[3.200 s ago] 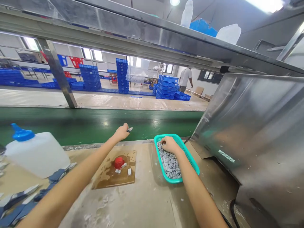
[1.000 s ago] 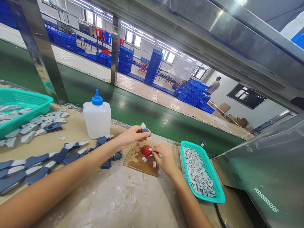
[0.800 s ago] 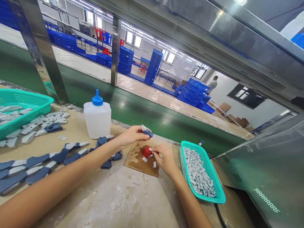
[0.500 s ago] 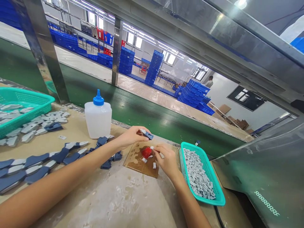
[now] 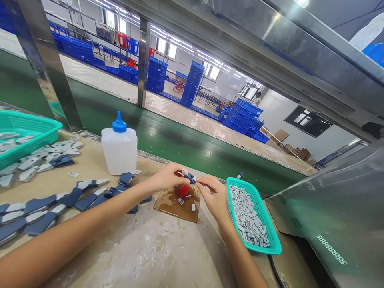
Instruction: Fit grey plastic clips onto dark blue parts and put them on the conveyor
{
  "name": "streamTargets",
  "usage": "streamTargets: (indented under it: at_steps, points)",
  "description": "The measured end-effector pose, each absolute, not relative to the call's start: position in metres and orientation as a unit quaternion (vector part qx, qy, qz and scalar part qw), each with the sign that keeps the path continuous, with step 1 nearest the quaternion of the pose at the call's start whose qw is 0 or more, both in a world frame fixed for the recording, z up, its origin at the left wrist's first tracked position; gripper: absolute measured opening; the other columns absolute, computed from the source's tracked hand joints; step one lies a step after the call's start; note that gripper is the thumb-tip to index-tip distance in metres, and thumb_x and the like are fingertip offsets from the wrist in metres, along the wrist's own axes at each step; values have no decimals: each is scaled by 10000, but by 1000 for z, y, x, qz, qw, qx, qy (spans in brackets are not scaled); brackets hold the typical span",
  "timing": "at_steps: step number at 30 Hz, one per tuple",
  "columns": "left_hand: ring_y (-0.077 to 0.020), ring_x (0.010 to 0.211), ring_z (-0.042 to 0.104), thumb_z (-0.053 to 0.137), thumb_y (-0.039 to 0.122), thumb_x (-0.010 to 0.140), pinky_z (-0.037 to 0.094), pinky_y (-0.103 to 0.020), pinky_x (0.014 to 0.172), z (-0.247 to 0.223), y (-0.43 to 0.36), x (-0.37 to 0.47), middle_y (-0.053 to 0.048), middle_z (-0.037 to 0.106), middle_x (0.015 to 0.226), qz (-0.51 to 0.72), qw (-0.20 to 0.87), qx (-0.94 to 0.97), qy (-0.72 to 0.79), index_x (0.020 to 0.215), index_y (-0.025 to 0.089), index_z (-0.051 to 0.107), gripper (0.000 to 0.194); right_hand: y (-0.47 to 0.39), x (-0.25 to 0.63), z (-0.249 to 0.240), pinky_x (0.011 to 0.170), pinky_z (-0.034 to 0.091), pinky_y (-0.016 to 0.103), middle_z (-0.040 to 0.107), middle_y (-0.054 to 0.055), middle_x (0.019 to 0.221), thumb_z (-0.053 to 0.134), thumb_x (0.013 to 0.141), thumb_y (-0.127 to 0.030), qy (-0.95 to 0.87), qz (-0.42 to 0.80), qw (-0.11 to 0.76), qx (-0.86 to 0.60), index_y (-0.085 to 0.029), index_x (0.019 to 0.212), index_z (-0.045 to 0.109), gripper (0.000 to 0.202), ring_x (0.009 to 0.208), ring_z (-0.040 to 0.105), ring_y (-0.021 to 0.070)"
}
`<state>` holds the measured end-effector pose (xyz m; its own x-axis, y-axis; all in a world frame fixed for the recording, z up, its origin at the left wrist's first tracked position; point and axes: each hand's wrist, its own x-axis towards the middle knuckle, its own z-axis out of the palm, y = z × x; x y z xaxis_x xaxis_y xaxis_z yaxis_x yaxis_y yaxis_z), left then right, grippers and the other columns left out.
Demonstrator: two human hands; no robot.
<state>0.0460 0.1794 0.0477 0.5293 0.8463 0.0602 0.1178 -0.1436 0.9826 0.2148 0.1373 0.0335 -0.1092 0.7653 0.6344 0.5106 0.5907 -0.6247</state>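
Note:
My left hand (image 5: 171, 176) is closed on a dark blue and light grey plastic part (image 5: 189, 177), held above a brown board (image 5: 171, 207). My right hand (image 5: 213, 194) pinches a small white plastic piece (image 5: 195, 179) against the right end of that part. Below the hands, a red lump or small red container (image 5: 183, 191) sits on the wet board; I cannot tell which. Small white pieces lie around it, one of them (image 5: 193, 207) apart at the board's right side.
A green basket (image 5: 279, 244) full of small grey pieces stands at right. To the left are a white bottle (image 5: 119, 152) with blue cap, rows of blue-grey parts (image 5: 40, 205) and another green basket (image 5: 45, 134). A green conveyor belt (image 5: 168, 136) runs behind.
My right hand has risen from beside the red thing, bringing the small white piece up to the blue-grey part. My left hand has tilted that part and brought it nearer.

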Motion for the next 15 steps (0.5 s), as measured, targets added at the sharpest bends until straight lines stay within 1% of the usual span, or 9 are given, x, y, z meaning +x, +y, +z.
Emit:
streamTargets:
  at_steps: [2, 5, 7, 11, 13, 15]
  points:
    - [-160, 725, 582, 608, 249, 611, 446, -264, 684, 46, 178, 47, -33, 661, 768, 347, 568, 659, 350, 733, 147, 648, 164, 138, 215, 32, 632, 461, 272, 623, 25, 735, 553, 751, -154, -750, 128, 495, -420, -199, 763, 656, 113, 687, 575, 155]
    - [-144, 694, 573, 649, 259, 586, 452, -269, 684, 43, 176, 49, -22, 649, 736, 381, 606, 607, 345, 713, 147, 635, 170, 137, 215, 32, 648, 467, 274, 597, 44, 834, 552, 746, -138, -775, 132, 478, -391, -182, 869, 646, 160, 652, 562, 132]
    - [-136, 673, 569, 672, 276, 572, 454, -273, 678, 41, 173, 51, -17, 639, 714, 391, 636, 570, 345, 714, 145, 625, 199, 136, 215, 33, 659, 469, 275, 587, 49, 859, 567, 746, -145, -781, 126, 482, -377, -179, 907, 629, 175, 661, 558, 130]
    - [-112, 636, 551, 688, 321, 577, 439, -245, 629, 44, 166, 56, -13, 625, 704, 375, 680, 536, 331, 750, 139, 612, 263, 133, 212, 39, 631, 461, 265, 596, 27, 735, 594, 748, -164, -775, 96, 508, -363, -179, 853, 617, 108, 666, 550, 142]
    - [-102, 629, 542, 694, 342, 577, 437, -237, 626, 47, 163, 57, -7, 615, 704, 355, 698, 530, 326, 749, 138, 605, 281, 131, 212, 42, 610, 454, 258, 597, 30, 715, 573, 759, -155, -774, 95, 512, -361, -173, 795, 619, 61, 652, 547, 141]
    - [-101, 642, 541, 694, 372, 576, 443, -239, 649, 52, 161, 58, -4, 603, 684, 340, 706, 523, 335, 702, 133, 598, 287, 130, 213, 45, 616, 450, 258, 597, 38, 720, 546, 767, -142, -773, 101, 511, -361, -171, 739, 618, 83, 671, 552, 144]
